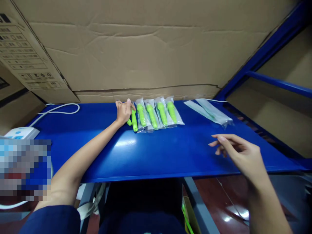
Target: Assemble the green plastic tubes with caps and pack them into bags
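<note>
At the back of the blue table (156, 156), my left hand (123, 112) is closed over the upper end of a bright green stick-shaped item (129, 122), most of which the hand hides. A second green item (134, 122) lies right beside my fingers, without a visible bag. To its right, several similar green items lie in a row in clear plastic bags (151, 115). My right hand (240, 151) hovers above the right part of the table, fingers loosely bent and apart, with nothing visible in it. Beyond it lie flat, whitish-clear plastic bags (209, 110).
Cardboard (156, 58) forms a wall behind the table. Blue metal bars (280, 84) stand on the right. A white power strip (23, 132) with a white cable (60, 109) sits at the left, near a pixelated patch.
</note>
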Motion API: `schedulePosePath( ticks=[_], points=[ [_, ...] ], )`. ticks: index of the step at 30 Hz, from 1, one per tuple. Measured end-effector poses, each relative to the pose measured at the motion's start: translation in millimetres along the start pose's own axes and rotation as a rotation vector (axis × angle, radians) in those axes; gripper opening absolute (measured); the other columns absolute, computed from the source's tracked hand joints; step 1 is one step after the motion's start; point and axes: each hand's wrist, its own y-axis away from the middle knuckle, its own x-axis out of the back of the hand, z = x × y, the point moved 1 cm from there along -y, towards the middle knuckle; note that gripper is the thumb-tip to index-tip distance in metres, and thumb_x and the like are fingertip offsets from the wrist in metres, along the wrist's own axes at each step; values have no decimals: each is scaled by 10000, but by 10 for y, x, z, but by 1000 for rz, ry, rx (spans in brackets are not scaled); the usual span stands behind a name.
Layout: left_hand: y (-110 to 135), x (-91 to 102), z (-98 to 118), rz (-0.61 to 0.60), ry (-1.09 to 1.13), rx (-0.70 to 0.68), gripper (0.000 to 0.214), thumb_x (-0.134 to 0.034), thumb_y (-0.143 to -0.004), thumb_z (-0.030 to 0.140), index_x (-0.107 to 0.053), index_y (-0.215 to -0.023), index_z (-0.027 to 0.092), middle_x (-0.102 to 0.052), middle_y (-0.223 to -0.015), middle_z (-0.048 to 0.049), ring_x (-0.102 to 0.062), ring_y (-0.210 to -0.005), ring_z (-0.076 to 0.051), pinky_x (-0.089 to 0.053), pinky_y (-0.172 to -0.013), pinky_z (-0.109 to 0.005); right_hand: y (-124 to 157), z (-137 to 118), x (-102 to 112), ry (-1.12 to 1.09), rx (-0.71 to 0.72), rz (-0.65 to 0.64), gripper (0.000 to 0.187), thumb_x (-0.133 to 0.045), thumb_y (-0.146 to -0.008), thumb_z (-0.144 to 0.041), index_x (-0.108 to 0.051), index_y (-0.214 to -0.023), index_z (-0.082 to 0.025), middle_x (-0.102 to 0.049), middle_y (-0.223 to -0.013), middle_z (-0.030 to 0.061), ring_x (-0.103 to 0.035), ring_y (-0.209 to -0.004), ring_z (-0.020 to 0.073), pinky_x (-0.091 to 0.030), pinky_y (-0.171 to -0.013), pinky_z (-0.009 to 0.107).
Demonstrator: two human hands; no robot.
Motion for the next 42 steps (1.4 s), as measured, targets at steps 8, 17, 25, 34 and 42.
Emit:
schedulePosePath(
  ticks=[8, 17, 25, 34, 42],
  points=[
    [199, 350, 204, -70, -131, -55, 653, -201, -1078, 452, -657, -683, 202, -677, -605, -7, -617, -656, -173, -318, -999, -444, -1037, 305, 224, 591, 47, 132, 253, -561, -789, -310, -732, -919, -176, -770, -874, 139, -733, -845, 280, -512, -849, 367],
    [1093, 1006, 614, -422, -351, -138, 288, -426, -1029, 339, -655, -1151, 215, -777, -918, -53, -723, -867, -229, -424, -831, -378, -2109, 501, -26, 1092, -268, -91, 389, -743, -833, -323, -728, -1159, -111, -692, -1130, 353, -688, -918, 355, -361, -653, 410],
    [1064, 997, 673, -467, -401, -159, 276, -433, -1036, 307, -681, -1102, 206, -769, -915, -59, -716, -837, -204, -466, -805, -353, -1970, 730, -51, 1032, -158, -79, 62, -608, -838, -208, -573, -814, -254, -672, -1019, 330, -699, -866, 328, -338, -652, 400],
    [615, 532, 669, -462, -532, -354, 326, -410, -1023, 253, -720, -1023, 156, -777, -893, -96, -728, -813, -205, -460, -732, -336, -1740, 140, -228, 1210, -86, -71, 444, -423, -912, -102, -653, -1288, -52, -693, -958, 369, -689, -814, 346, -296, -644, 395],
    [367, 462, 295, -310, -443, -218, 278, -464, -977, 262, -728, -1000, 180, -777, -848, -85, -726, -779, -220, -475, -733, -323, -1343, -502, -408, 1308, 183, -28, 326, -413, -986, -150, -669, -1174, -78, -726, -888, 303, -706, -808, 326, -241, -628, 366]
  ],
)
